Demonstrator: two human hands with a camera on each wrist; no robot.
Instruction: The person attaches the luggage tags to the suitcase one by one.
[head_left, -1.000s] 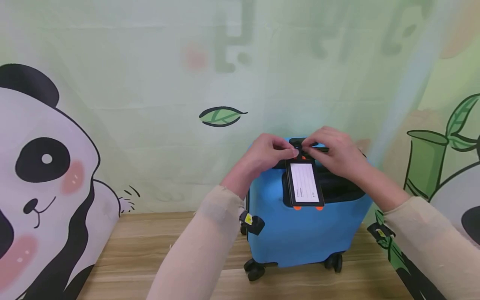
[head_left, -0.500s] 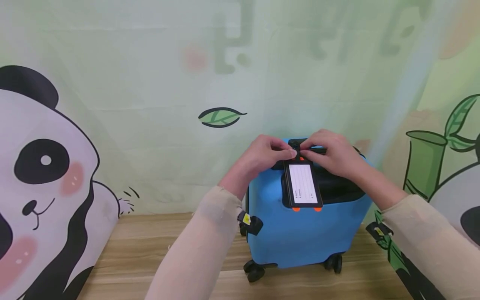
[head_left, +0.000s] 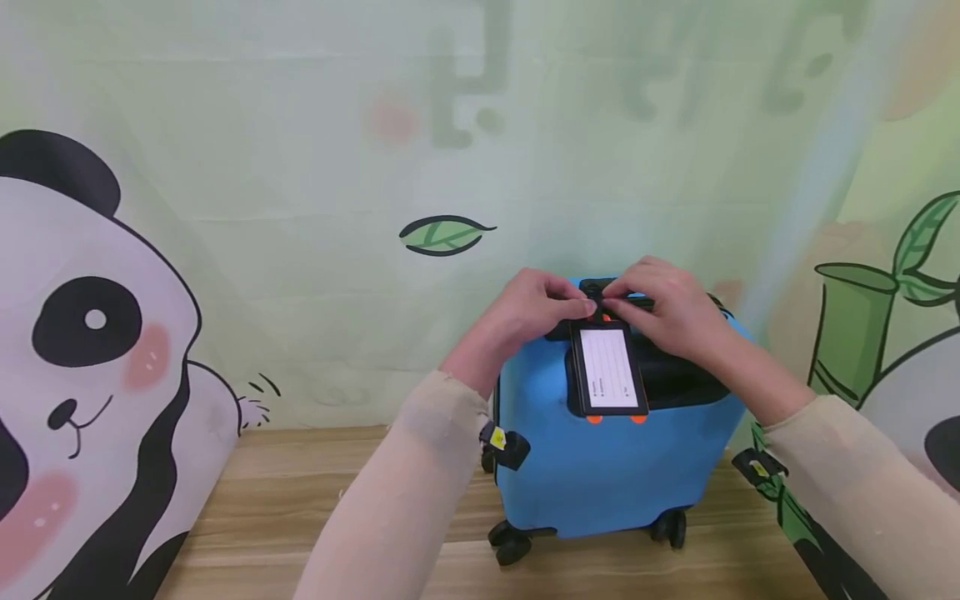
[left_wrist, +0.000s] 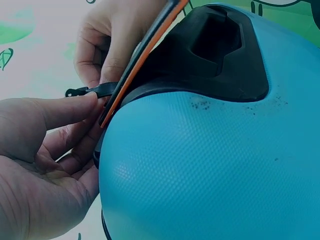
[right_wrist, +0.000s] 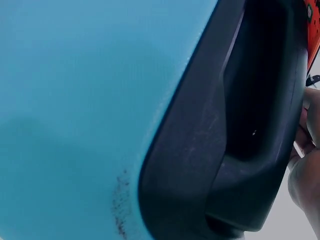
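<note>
A small blue suitcase (head_left: 607, 475) stands upright on its black wheels. Against its top lies a black-framed luggage tag (head_left: 609, 367) with a white lined card and orange backing. My left hand (head_left: 536, 304) pinches the tag's black strap (left_wrist: 105, 90) between thumb and fingers; the strap's buckle-like end sticks out past the thumb in the left wrist view. From the other side my right hand (head_left: 671, 308) pinches the same strap, fingertips close to the left ones. In the right wrist view, that hand's fingers (right_wrist: 312, 120) show only at the edge, beside the suitcase's black handle recess (right_wrist: 255, 100).
The suitcase stands on a wood-grain surface (head_left: 315, 500). Behind it hangs a pale green printed backdrop (head_left: 300, 250), with a large panda figure (head_left: 90, 333) at left and a drawn bamboo cup (head_left: 851, 325) at right.
</note>
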